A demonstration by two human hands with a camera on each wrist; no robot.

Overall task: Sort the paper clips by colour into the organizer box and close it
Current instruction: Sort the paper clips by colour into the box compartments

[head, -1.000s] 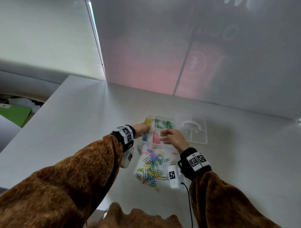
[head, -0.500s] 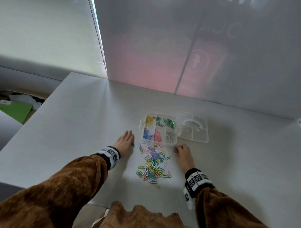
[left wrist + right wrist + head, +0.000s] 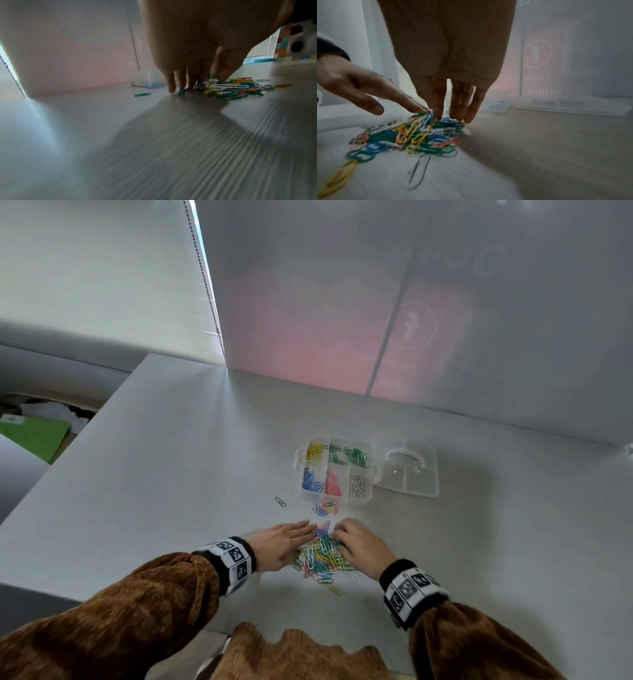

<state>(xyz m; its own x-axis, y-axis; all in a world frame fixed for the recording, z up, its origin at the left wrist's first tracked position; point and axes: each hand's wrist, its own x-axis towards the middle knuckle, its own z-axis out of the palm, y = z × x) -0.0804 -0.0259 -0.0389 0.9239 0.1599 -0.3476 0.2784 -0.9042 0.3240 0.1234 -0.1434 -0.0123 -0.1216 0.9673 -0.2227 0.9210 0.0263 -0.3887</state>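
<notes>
The left hand (image 3: 279,546) lies nearly flat, fingers straight and close together, tips touching the left edge of the pile of paper clips (image 3: 322,556) on the table (image 3: 171,474). The right hand (image 3: 361,546) comes down on the pile's right side, fingers extended downward with tips on the clips; whether any clip is pinched cannot be told. The pile is a tangle of green, yellow, blue, pink and white clips between the hands. One green clip (image 3: 280,502) lies apart to the left. Beyond the pile stands the clear organizer box (image 3: 337,470), lid (image 3: 409,474) swung open to the right, its compartments holding yellow, green, blue, pink and silver clips
</notes>
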